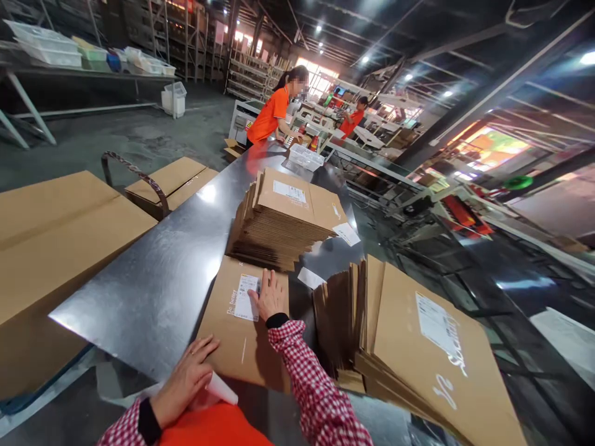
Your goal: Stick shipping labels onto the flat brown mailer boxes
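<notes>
Flattened cardboard carton (251,347) lies on the metal surface (139,297) at its near edge, below both hands, with its printed side up. At the far left, beside the left edge of the surface, stands a big cardboard box (65,248). The near left corner of the surface reaches close to this box.

Next comes the left hand (183,375), whose fingertips rest on the left border of the carton, close to the near edge. A curled white sheet (219,389) is by its thumb; I cannot tell if the hand pinches it.

On the carton there is a white shipping label (248,297). The right hand (273,300) is laid flat with fingers apart and grips nothing: its thumb is on the right part of the label, the other fingers beside it.

Behind the carton, toward the far edge, is a tall pile of flat cartons (288,229). To the right, at the near right corner, stands another carton stack (432,347), with a handwritten mark on top.

In my judgement, for pressing the label well, the left fingers should keep the carton from sliding, and the right hand should rub from the middle outward to every corner, so that no bubble or lifted border remains.
</notes>
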{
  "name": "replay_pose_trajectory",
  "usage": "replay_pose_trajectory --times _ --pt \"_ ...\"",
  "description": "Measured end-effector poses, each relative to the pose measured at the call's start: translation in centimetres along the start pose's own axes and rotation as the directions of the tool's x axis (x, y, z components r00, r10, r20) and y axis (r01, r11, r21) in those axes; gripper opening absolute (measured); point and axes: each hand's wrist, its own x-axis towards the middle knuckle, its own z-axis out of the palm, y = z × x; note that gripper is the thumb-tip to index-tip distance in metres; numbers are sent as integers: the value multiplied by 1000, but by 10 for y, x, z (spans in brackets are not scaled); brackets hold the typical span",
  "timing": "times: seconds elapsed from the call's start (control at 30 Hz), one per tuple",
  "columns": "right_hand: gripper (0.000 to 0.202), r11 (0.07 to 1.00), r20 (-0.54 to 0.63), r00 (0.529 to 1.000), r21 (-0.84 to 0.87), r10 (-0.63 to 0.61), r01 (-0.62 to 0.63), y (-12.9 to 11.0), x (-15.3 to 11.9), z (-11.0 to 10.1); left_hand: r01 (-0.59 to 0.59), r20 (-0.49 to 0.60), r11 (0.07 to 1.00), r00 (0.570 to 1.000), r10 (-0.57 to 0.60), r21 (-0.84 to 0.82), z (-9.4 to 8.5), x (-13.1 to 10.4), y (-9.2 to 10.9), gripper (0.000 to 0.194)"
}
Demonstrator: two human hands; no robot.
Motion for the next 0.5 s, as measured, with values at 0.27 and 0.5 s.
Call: replay_pose_trajectory --times 0.27,0.5 --pt "60 1000 70 998 3 4 -4 0 -2 19 -67 -88 997 994 70 38 23 -5 -28 30" --pt "51 861 -22 864 90 504 -500 77 -79 0 -77 -383 982 924 6 -171 43 -9 -62 31"
